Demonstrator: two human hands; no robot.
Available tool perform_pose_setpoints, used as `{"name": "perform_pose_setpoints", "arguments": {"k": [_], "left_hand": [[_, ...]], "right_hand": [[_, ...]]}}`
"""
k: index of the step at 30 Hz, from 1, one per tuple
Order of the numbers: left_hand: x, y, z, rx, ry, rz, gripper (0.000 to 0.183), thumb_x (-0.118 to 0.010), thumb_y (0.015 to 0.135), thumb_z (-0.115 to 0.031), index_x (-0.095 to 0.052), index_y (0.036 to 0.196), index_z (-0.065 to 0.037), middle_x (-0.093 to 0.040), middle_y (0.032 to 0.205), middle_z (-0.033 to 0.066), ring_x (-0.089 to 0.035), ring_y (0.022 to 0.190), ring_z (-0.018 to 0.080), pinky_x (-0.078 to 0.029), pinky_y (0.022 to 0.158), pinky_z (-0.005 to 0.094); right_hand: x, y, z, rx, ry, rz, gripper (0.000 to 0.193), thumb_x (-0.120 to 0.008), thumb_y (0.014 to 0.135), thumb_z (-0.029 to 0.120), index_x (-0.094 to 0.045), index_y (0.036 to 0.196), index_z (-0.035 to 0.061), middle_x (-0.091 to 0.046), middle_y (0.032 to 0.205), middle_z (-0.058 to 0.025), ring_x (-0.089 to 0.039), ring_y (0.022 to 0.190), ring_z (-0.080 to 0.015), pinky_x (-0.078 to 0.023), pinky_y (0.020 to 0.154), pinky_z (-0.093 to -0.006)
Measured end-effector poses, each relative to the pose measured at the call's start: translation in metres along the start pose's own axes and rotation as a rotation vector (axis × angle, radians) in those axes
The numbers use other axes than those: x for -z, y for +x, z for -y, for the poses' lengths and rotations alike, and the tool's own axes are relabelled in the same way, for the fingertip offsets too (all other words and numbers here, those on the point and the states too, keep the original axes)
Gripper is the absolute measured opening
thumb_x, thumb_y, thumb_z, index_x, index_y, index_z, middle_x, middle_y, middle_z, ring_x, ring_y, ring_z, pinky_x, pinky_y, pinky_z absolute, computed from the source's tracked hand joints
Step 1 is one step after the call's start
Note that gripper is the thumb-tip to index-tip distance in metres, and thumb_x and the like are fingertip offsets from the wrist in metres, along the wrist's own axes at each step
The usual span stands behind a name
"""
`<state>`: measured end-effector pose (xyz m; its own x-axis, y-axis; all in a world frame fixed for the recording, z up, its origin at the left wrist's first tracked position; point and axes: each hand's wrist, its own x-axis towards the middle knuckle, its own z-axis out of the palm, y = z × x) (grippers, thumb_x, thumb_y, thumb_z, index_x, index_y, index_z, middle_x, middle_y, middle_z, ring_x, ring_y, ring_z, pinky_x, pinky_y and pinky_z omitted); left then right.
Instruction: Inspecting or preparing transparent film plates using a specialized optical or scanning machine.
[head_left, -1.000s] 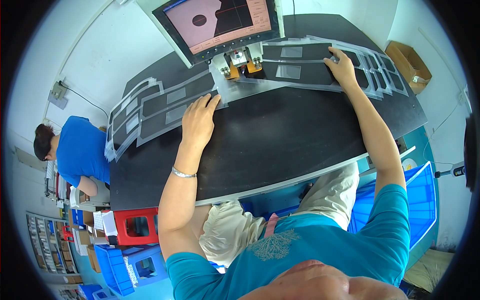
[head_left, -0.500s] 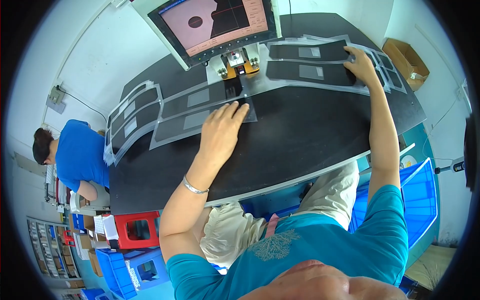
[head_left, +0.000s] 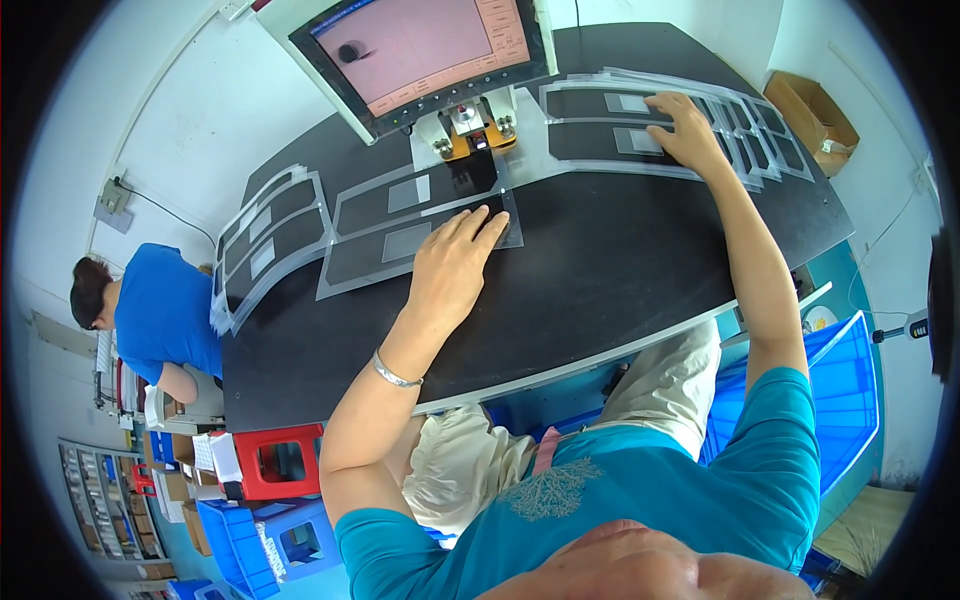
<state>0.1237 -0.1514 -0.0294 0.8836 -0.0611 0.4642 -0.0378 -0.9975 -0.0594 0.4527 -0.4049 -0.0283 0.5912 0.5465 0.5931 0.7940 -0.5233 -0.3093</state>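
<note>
A thin clear-edged sheet with two dark panels (head_left: 362, 211) lies across the middle of the black table, its right end under the yellow-fronted head (head_left: 478, 143) of a machine. My left hand (head_left: 452, 258) rests palm down on this sheet's near right corner, fingers stretched out. To the right lies a fanned stack of similar sheets (head_left: 585, 138), with small pale rectangles in their panels. Over that stack is my right hand (head_left: 690, 138), thumb and fingers apart, fingertips near the pale rectangles; whether they touch is unclear. Another pile of sheets (head_left: 285, 222) is at the table's left end.
A monitor (head_left: 430, 50) above the machine head shows a dark round spot. An open cardboard box (head_left: 810, 120) stands beyond the right edge. Red and blue stools (head_left: 275, 462) are at lower left, a blue crate (head_left: 840, 400) at lower right. A person in blue (head_left: 165, 310) bends at far left.
My right hand has moved left from the stack's far part, its fingers now spread. The middle sheet and my left hand have shifted slightly right. The monitor picture differs.
</note>
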Motion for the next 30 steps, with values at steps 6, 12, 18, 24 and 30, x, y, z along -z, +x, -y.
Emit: {"name": "perform_pose_setpoints", "arguments": {"k": [6,12,18,24,30], "left_hand": [[0.003,0.000,0.000,-0.003,-0.005,0.001,0.047,-0.062,0.084,0.003,-0.066,0.129,-0.009,-0.068,0.127,0.0126,-0.063,0.119,0.0298,-0.054,0.098,0.0399],[0.012,0.001,0.000,0.010,-0.097,-0.012,0.037,-0.062,0.091,-0.004,-0.066,0.128,-0.010,-0.065,0.130,0.0132,-0.061,0.122,0.0301,-0.050,0.102,0.0416],[0.002,-0.002,0.017,0.001,-0.162,0.133,0.038,-0.062,0.094,-0.009,-0.063,0.132,-0.013,-0.062,0.136,0.0101,-0.057,0.127,0.0307,-0.047,0.105,0.0425],[-0.023,0.020,0.020,0.052,-0.004,0.035,0.035,-0.057,0.100,-0.019,-0.062,0.133,-0.010,-0.061,0.138,0.0114,-0.057,0.127,0.0310,-0.047,0.105,0.0431],[-0.033,0.027,0.026,0.072,-0.013,0.039,0.040,-0.055,0.102,-0.024,-0.056,0.139,-0.010,-0.058,0.141,0.0128,-0.054,0.131,0.0317,-0.045,0.107,0.0453]], "right_hand": [[-0.002,-0.001,0.013,-0.010,0.066,0.037,0.044,-0.071,0.084,0.014,-0.066,0.127,0.0102,-0.059,0.135,-0.0115,-0.061,0.118,-0.0276,-0.051,0.098,-0.0400],[0.000,-0.003,0.018,-0.017,0.119,0.082,0.043,-0.071,0.085,0.016,-0.066,0.127,0.0114,-0.060,0.135,-0.0105,-0.061,0.119,-0.0272,-0.052,0.094,-0.0418],[0.000,-0.006,0.030,0.127,0.129,0.143,0.044,-0.072,0.086,0.020,-0.065,0.128,0.0091,-0.063,0.130,-0.0140,-0.061,0.119,-0.0324,-0.048,0.100,-0.0415],[-0.001,-0.009,0.034,0.080,0.116,0.285,0.049,-0.072,0.084,0.029,-0.064,0.127,0.0062,-0.066,0.126,-0.0179,-0.062,0.116,-0.0361,-0.048,0.102,-0.0424],[0.000,-0.008,0.034,0.103,0.093,0.302,0.048,-0.072,0.085,0.030,-0.065,0.126,0.0061,-0.066,0.126,-0.0174,-0.062,0.116,-0.0355,-0.048,0.101,-0.0421]]}}
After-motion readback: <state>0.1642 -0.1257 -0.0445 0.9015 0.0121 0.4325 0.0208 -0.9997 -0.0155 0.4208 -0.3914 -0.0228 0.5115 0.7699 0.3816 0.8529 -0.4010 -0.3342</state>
